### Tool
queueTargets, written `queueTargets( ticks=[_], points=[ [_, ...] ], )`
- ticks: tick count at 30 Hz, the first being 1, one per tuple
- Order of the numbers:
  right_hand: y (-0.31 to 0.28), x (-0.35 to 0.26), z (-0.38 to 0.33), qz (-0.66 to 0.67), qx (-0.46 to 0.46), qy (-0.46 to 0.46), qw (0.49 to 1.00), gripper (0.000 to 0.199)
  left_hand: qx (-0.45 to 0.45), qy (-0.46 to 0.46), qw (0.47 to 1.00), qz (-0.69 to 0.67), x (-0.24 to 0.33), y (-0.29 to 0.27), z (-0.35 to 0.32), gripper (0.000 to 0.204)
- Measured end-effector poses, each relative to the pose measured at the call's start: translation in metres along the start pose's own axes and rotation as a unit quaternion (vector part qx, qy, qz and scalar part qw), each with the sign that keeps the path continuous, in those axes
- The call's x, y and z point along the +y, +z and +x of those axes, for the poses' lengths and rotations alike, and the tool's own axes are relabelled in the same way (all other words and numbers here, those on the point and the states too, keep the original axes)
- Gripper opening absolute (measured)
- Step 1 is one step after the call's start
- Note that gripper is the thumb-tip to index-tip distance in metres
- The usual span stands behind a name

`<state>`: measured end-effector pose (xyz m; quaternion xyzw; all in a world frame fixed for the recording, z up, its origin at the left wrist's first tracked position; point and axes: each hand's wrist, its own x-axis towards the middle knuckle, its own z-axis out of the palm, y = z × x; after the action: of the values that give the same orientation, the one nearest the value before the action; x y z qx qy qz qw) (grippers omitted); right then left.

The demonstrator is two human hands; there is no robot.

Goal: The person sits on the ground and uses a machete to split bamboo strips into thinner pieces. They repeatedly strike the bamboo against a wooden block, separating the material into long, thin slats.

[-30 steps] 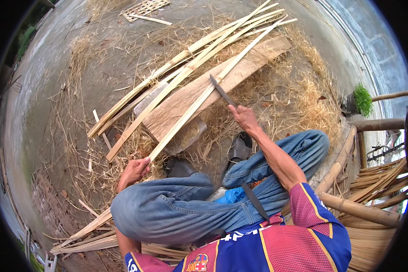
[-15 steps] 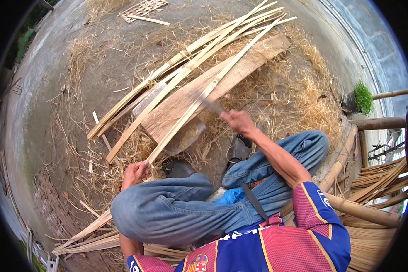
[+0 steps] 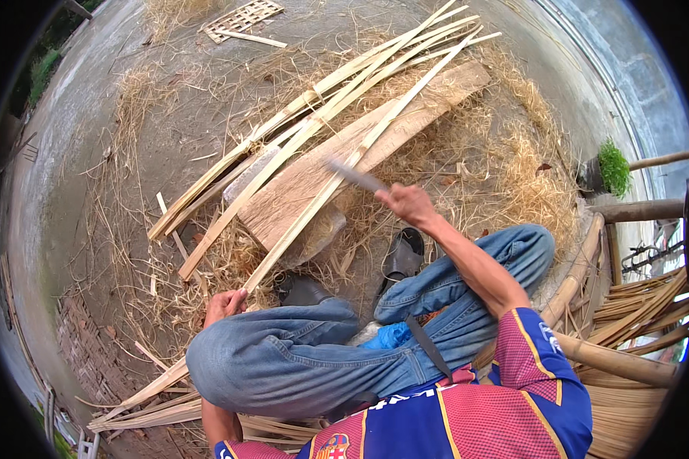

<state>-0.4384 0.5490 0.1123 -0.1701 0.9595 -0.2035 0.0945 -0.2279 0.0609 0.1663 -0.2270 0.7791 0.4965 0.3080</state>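
My left hand [image 3: 226,304] is closed on the near end of a long pale bamboo strip [image 3: 298,223], beside my left knee. The strip runs away from me to the upper right, across a broad wooden plank [image 3: 295,187]. In my right hand [image 3: 407,205] is the handle of a knife [image 3: 357,177]. Its flat grey blade points to the left and meets or crosses the strip over the plank; exact contact cannot be made out. The plank's near end is propped on a stone block [image 3: 318,233].
Several more bamboo strips [image 3: 272,122] lie beyond the plank. Curly shavings [image 3: 524,164] cover the ground. A woven lattice piece [image 3: 241,17] lies far off. Split strips [image 3: 157,411] are at lower left, bamboo poles [image 3: 616,356] and bundled strips at right, near a potted plant [image 3: 612,167].
My left hand has drawn slightly back toward me, and the strip with it. The knife blade, blurred before, shows more sharply and sits at nearly the same place.
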Motion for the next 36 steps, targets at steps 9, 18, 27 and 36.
queueTargets(
  ticks=[9, 18, 27, 36],
  points=[
    [-0.073, 0.089, 0.043, 0.279, 0.211, 0.359, 0.866, 0.07, 0.37, -0.081, 0.925, -0.036, 0.068, 0.029, -0.078, 0.038],
    [0.04, -0.122, -0.068, 0.174, -0.046, 0.082, 0.98, 0.055, 0.041, 0.143, 0.951, 0.272, 0.109, -0.024, 0.044, 0.049],
    [0.04, -0.227, -0.098, 0.412, -0.143, -0.071, 0.897, 0.027, 0.022, 0.293, 0.9, 0.323, 0.356, -0.006, 0.071, 0.046],
    [0.054, -0.215, -0.098, 0.416, -0.008, 0.011, 0.909, 0.03, 0.312, 0.26, 0.852, 0.331, 0.274, 0.218, 0.208, 0.031]
  ],
)
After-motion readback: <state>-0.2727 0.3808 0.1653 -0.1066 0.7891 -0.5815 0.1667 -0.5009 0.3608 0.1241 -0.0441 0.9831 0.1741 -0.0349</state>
